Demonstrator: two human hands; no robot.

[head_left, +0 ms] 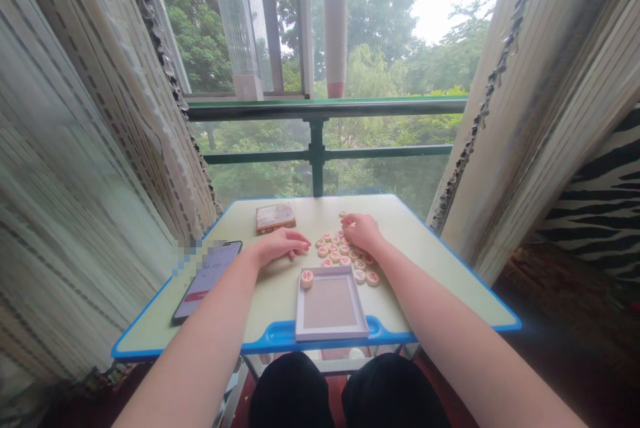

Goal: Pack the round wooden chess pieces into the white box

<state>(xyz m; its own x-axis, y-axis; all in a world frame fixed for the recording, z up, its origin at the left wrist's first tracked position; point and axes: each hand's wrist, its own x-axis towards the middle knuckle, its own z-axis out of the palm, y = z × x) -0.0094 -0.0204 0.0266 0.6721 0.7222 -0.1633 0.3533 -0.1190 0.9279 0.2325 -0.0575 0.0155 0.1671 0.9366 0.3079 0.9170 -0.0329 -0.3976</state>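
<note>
Several round wooden chess pieces with red marks (pixel 345 256) lie scattered on a small pale table with a blue rim (pixel 440 261). My right hand (pixel 361 231) rests on the far side of this pile, fingers curled over some pieces. My left hand (pixel 280 244) lies flat on the table just left of the pile, fingertips near a piece. In front of the pile sits a shallow white box tray (pixel 331 305) with one piece (pixel 307 277) in its far left corner.
A smartphone (pixel 209 278) with a lit screen lies at the table's left edge. A small brown box lid (pixel 275 217) sits at the far left. Beyond the table are a green railing (pixel 320 148), curtains on both sides, and a tall cup stack (pixel 335 35).
</note>
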